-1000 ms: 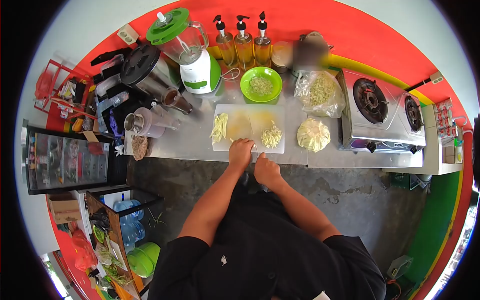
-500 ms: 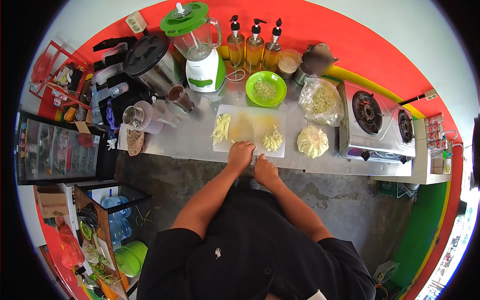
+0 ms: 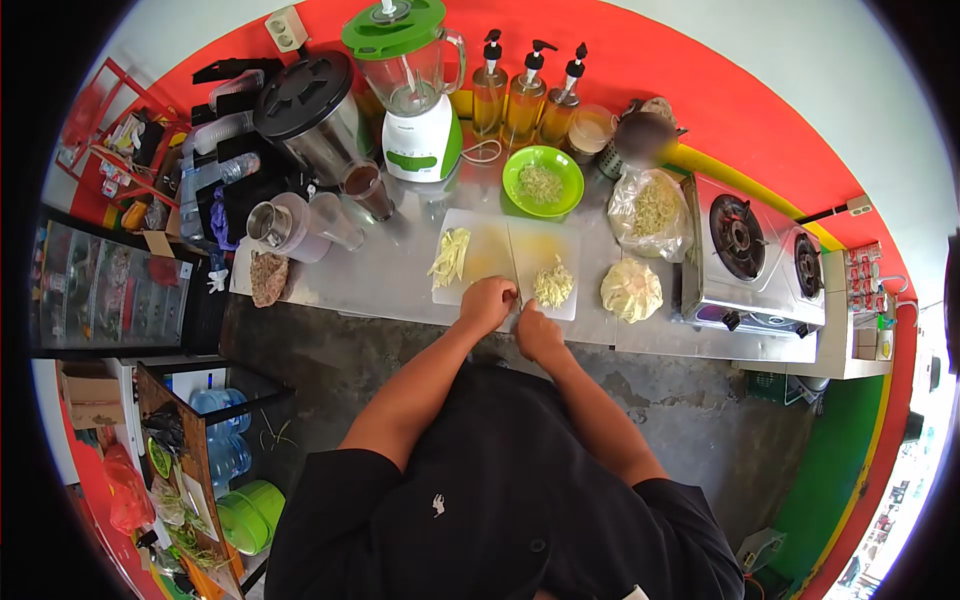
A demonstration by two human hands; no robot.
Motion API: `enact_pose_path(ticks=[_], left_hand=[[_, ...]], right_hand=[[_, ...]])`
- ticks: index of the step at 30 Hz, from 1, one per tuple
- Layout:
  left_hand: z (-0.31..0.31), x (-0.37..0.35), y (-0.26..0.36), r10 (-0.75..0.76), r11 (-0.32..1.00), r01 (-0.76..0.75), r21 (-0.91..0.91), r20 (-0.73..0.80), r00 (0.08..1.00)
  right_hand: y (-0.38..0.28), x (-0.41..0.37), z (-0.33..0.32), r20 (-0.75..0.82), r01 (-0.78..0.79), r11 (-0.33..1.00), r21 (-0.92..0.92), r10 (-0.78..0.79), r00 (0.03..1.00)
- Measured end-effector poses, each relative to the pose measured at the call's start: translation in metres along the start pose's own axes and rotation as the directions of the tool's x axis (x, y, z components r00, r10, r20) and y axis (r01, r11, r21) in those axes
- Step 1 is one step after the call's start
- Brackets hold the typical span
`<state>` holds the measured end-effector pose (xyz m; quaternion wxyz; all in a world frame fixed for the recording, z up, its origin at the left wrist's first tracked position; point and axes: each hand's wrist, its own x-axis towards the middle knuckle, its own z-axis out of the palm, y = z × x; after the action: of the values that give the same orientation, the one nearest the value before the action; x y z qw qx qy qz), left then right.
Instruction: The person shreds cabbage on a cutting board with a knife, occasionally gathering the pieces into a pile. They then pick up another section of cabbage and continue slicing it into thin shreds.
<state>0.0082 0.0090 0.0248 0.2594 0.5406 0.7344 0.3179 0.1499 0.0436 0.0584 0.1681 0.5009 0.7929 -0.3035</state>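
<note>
My left hand (image 3: 488, 304) is closed at the front edge of the white cutting board (image 3: 484, 236); what its fingers hold is too small to make out. Just right of it, my right hand (image 3: 539, 332) is closed around the handle of a knife (image 3: 517, 290), whose thin blade points away from me over the board. Pale cut strips (image 3: 451, 256) lie on the board's left side. A pile of finely chopped pale pieces (image 3: 553, 285) sits on its right side. Beyond the board, a green bowl (image 3: 568, 184) holds more shredded pieces.
Right of the board are a cabbage-like head (image 3: 631, 290), a plastic bag of shreds (image 3: 648, 214) and a gas stove (image 3: 758, 255). Behind stand a blender (image 3: 415, 145) and pump bottles (image 3: 524, 108). Cups and a steel container (image 3: 317, 128) occupy the left.
The view has shifted slightly. My left hand has turned a little, with its fingertips nearer the knife. Both hands remain near the board's front edge.
</note>
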Motion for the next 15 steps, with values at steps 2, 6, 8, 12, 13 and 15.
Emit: enact_pose_path(ticks=[2, 6, 8, 12, 13, 15], left_hand=[[0.003, 0.001, -0.005, 0.005, 1.000, -0.005, 0.015, -0.003, 1.000], [0.001, 0.002, -0.004, 0.042, 0.999, -0.041, 0.015, -0.027, 0.999], [0.000, 0.002, -0.003, 0.042, 0.999, -0.041, 0.012, -0.027, 0.999], [0.000, 0.001, -0.001, -0.001, 0.999, 0.002, -0.040, 0.018, 1.000], [0.000, -0.001, 0.000, -0.003, 0.999, 0.004, -0.041, 0.020, 1.000], [0.000, -0.001, 0.001, 0.001, 1.000, -0.001, -0.028, -0.018, 1.000]], right_hand=[[0.000, 0.002, -0.011, -0.012, 0.055, 0.998, -0.017, -0.055, 0.998], [-0.001, -0.005, -0.011, 0.039, 0.028, 0.998, -0.054, -0.026, 0.999], [0.002, -0.009, -0.001, 0.026, 0.027, 0.997, -0.075, -0.025, 0.999], [0.002, -0.003, -0.003, -0.006, 0.016, 0.999, -0.049, -0.016, 1.000], [0.002, 0.000, -0.008, 0.003, 0.029, 0.998, -0.063, -0.029, 1.000], [0.001, -0.002, -0.015, 0.008, 0.045, 0.996, -0.075, -0.045, 0.999]])
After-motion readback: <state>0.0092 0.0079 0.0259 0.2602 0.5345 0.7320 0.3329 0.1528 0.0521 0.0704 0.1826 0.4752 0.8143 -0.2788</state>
